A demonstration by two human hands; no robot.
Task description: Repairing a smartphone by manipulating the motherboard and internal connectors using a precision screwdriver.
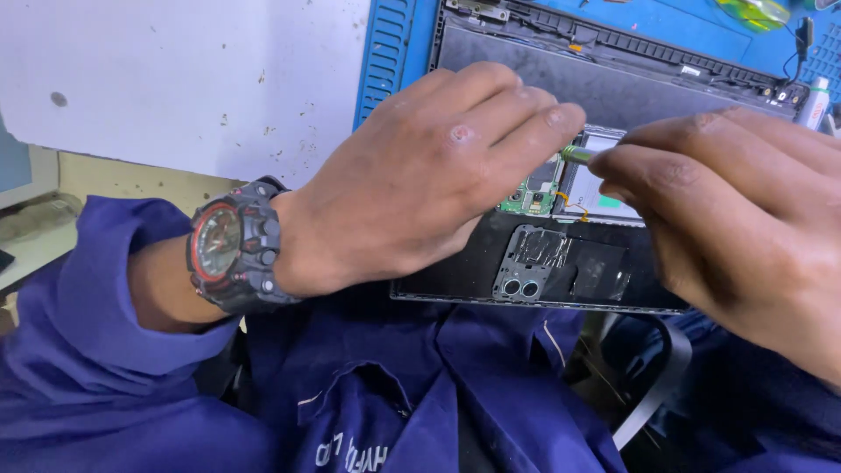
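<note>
A blue work mat (385, 61) covers the bench at the top of the view, with a pale, speckled sheet (175, 79) to its left. On the mat lies an opened dark device (526, 79), a tablet or slim laptop shell with its back cover off, its near edge hanging over the person's lap. The person wears a blue work jacket (105, 368).

The left hand (412, 184) rests flat over the left part of the device, fingers held together and stretched towards the middle, not closed on anything; a black and red wristwatch (232, 245) sits on its wrist. The right hand (736, 228) comes in from the right, fingers pinched shut on a thin green-tipped tool (576, 154), whose tip points at the exposed insides just beyond the left fingertips.

Between the hands show a green circuit board (530, 200) and, beside it, a silver shielded part (596, 188). Nearer the lap, a small grey camera bracket (526, 267) with two round holes lies on the dark panel.
</note>
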